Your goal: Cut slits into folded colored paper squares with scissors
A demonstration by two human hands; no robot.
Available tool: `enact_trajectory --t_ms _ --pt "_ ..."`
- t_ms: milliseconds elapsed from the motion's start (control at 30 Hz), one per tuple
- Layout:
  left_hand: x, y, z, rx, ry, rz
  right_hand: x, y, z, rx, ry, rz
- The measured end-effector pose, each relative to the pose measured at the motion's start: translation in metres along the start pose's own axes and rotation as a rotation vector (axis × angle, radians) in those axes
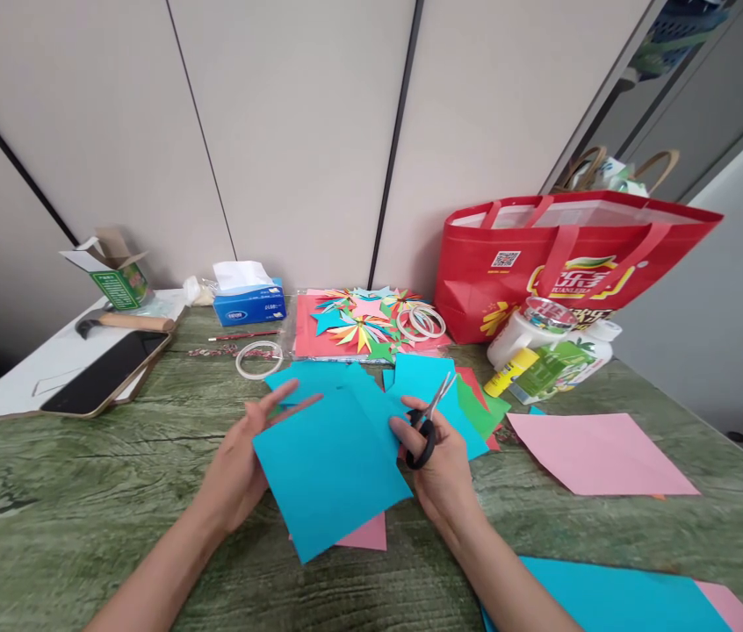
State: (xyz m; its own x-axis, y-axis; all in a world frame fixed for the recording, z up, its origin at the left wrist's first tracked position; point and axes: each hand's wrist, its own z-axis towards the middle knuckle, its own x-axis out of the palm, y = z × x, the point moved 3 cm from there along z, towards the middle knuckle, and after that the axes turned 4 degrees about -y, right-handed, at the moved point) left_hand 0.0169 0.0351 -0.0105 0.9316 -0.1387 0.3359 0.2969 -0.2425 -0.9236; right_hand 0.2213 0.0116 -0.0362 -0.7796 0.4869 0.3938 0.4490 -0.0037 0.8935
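Observation:
A blue square of paper [334, 474] is tilted between my two hands, its left corner overlapping my left hand [244, 461]. My left fingers are stretched out and apart along its upper left edge; part of that hand is hidden behind the paper. In my right hand [441, 470] is a pair of scissors [425, 430] with black handles, blades pointing up and away. The right thumb and fingertips are at the right side of the blue paper. More blue sheets [438, 386] lie just beyond, and a pink sheet [368, 533] shows underneath.
Finished paper stars [362, 332] and tape rolls [421, 323] lie at the back. A tissue box [249, 303], phone [108, 373] and hammer [127, 322] are left. Right stand a red bag [477, 281], glue stick [511, 372] and pink paper [602, 452]; blue paper [602, 597] is nearer.

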Motion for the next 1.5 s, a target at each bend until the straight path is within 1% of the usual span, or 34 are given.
enact_trajectory --t_ms 33,67,100,200,267,333,400,433,500,567,600,733,800,833,900,1000,1067,1133,1200,1267,1333,1500 --pt "-0.001 0.003 0.000 -0.108 0.031 -0.049 -0.002 0.000 0.001 -0.029 -0.040 -0.002" --pt "-0.001 0.006 0.000 -0.175 0.064 -0.088 -0.004 0.000 0.002 -0.056 -0.084 -0.003" --pt "-0.001 0.007 0.000 -0.203 0.098 -0.116 -0.006 0.001 0.003 -0.082 -0.128 -0.001" --pt "0.002 0.005 -0.003 -0.155 0.170 -0.116 -0.010 0.004 0.004 -0.155 -0.219 0.026" --pt "0.007 0.006 -0.006 -0.128 0.192 -0.083 -0.011 0.006 0.003 -0.199 -0.250 0.041" --pt "0.012 0.007 -0.007 -0.143 0.195 -0.055 -0.011 0.008 0.001 -0.227 -0.265 0.040" --pt "0.013 0.009 -0.006 -0.159 0.130 -0.037 -0.010 0.008 0.001 -0.226 -0.257 0.036" --pt "0.011 0.008 -0.004 -0.149 0.074 -0.022 -0.011 0.008 0.002 -0.220 -0.246 0.038" --pt "0.003 0.004 0.001 -0.080 -0.077 0.011 -0.012 0.008 0.004 -0.214 -0.244 0.059" --pt "-0.008 -0.001 0.005 0.004 -0.222 0.038 -0.015 0.009 0.007 -0.227 -0.267 0.090" --pt "-0.012 -0.003 0.007 0.021 -0.277 0.050 -0.016 0.009 0.007 -0.233 -0.278 0.103" --pt "-0.024 -0.007 0.009 0.078 -0.455 0.111 -0.014 0.009 0.006 -0.219 -0.249 0.113" --pt "-0.025 -0.008 0.008 0.103 -0.499 0.122 -0.012 0.009 0.005 -0.213 -0.235 0.107" --pt "-0.025 -0.008 0.008 0.109 -0.493 0.121 -0.012 0.009 0.005 -0.217 -0.237 0.106" --pt "-0.022 -0.008 0.008 0.100 -0.424 0.097 -0.013 0.009 0.005 -0.227 -0.254 0.109" --pt "-0.012 -0.005 0.006 0.001 -0.229 0.063 -0.014 0.010 0.005 -0.224 -0.272 0.127" --pt "-0.002 -0.001 0.002 -0.104 -0.080 0.096 -0.013 0.009 0.004 -0.221 -0.262 0.129" --pt "0.005 0.002 -0.002 -0.185 0.024 0.161 -0.012 0.007 0.002 -0.230 -0.248 0.121" --pt "0.007 0.003 -0.004 -0.211 0.041 0.208 -0.011 0.006 0.002 -0.235 -0.235 0.109" --pt "0.004 0.000 -0.005 -0.197 0.009 0.236 -0.011 0.005 0.003 -0.231 -0.225 0.087" --pt "0.000 -0.004 -0.005 -0.192 0.004 0.263 -0.012 0.006 0.006 -0.230 -0.225 0.045" --pt "-0.005 -0.009 -0.005 -0.258 0.107 0.309 -0.017 0.011 0.012 -0.257 -0.231 -0.060"
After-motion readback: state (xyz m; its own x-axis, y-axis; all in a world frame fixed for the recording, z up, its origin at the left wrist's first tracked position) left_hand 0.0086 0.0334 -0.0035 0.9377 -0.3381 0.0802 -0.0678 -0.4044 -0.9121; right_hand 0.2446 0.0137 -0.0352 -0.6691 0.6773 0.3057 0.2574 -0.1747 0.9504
